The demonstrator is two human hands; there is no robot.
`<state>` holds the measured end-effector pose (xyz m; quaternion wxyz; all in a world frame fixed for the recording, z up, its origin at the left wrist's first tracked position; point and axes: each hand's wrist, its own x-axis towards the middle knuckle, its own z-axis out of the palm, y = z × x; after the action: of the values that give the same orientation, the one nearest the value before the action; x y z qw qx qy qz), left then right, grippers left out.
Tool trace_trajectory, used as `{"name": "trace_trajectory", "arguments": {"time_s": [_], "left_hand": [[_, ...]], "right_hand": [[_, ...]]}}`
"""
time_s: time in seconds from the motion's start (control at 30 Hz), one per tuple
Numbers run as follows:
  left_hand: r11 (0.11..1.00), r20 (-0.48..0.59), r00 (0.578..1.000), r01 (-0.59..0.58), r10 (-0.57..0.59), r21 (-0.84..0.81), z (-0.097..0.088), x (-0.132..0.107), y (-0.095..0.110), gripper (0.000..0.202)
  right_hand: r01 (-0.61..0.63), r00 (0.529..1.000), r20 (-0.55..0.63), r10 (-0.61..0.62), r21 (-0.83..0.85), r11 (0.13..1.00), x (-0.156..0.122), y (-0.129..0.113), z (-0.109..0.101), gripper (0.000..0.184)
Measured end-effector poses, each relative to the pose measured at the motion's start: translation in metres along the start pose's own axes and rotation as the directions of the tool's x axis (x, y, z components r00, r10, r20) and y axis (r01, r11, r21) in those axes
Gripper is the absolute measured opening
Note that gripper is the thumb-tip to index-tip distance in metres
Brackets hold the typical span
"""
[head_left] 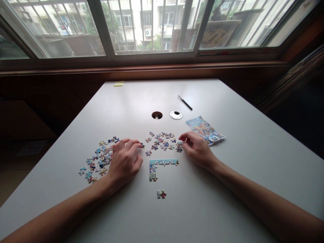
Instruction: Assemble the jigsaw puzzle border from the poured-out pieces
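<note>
Loose colourful puzzle pieces lie in two heaps on a white table (227, 175): a left heap (98, 160) and a middle heap (163, 141). A joined corner section (159, 165) with a light blue border lies between my hands. My left hand (125, 162) rests beside the left heap, its fingertips pinching a small dark piece (142, 145). My right hand (196, 148) sits at the right edge of the middle heap, fingers curled, fingertips touching a piece there (179, 148). A small joined pair of pieces (161, 194) lies nearer to me.
A printed picture sheet (205, 130) lies just right of my right hand. Behind the heaps are a round cable hole (157, 115), its white cap (176, 115) and a black pen (185, 102). A yellow note (118, 83) sits at the far edge below the window.
</note>
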<state>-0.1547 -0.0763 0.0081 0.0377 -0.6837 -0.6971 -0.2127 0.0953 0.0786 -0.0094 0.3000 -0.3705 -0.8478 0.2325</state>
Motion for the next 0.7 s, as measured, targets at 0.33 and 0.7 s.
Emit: {"name": "trace_trajectory", "arguments": {"time_s": [0.33, 0.7], "left_hand": [[1.0, -0.001, 1.0, -0.012, 0.012, -0.001, -0.0003, 0.0, -0.0001, 0.024], [1.0, 0.01, 1.0, -0.007, 0.007, 0.0, -0.0006, -0.0003, 0.0006, 0.024]], "right_hand": [[0.001, 1.0, -0.005, -0.001, 0.001, 1.0, 0.0005, -0.0009, -0.0004, 0.02], [-0.003, 1.0, 0.002, 0.003, 0.003, 1.0, -0.0001, -0.0014, -0.001, 0.021]]}}
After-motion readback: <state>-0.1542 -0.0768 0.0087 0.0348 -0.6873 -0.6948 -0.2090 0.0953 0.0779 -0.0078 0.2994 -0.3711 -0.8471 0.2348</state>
